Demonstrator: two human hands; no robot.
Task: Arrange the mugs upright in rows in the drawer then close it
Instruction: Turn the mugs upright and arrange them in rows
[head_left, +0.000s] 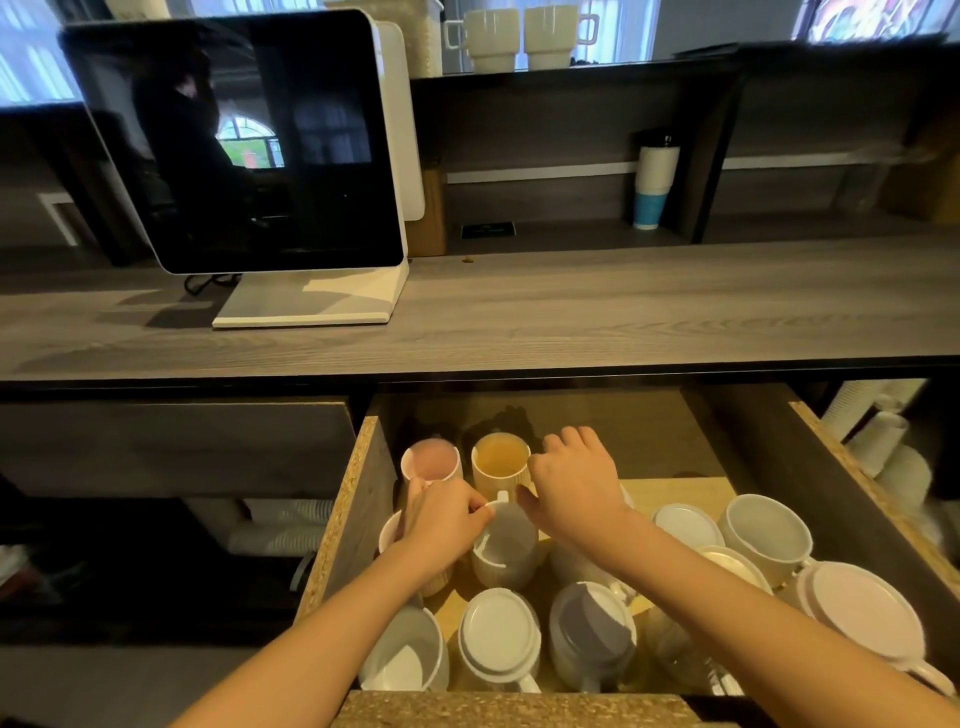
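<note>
An open drawer (358, 499) below the counter holds several mugs. At its back left stand a pink mug (430, 460) and a yellow ribbed mug (500, 460), both upright. In front of them an upright white ribbed mug (504, 553) stands between my hands. My left hand (441, 522) grips its left rim. My right hand (576, 486) rests bent on its right side, next to the yellow mug. Several mugs lie upside down at the front (498, 631) and right (860, 605). One white mug (768, 532) at the right is upright.
A grey wooden counter (571, 312) runs above the drawer, with a white-framed screen (234, 140) on a stand at the left. Two cream mugs (519, 39) sit on the top shelf. A stack of paper cups (653, 182) stands in a lower cubby.
</note>
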